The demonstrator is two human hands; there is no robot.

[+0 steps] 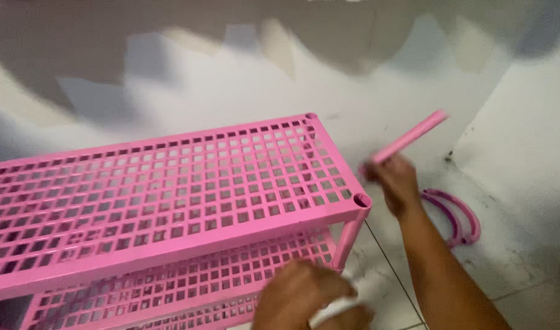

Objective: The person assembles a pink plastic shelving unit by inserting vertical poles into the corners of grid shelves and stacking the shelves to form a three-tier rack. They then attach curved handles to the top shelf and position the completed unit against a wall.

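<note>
Nearest, the left hand (pixel 310 296) sits low at the frame's bottom edge, fingers curled around a blurred white piece (pixel 335 307) that I cannot make out further. Just beyond and to the left of it runs the lower shelf (pixel 170 287) of a pink plastic rack, and above that the top shelf (pixel 164 189), a grid of square holes with an open corner socket (pixel 361 200). Further out, right of that socket, the right hand (pixel 393 180) grips a pink tube (pixel 411 135) by its lower end, the tube slanting up and away. Right of this hand, curved pink pieces (pixel 457 217) lie on the white tiled floor (pixel 518 256).
</note>
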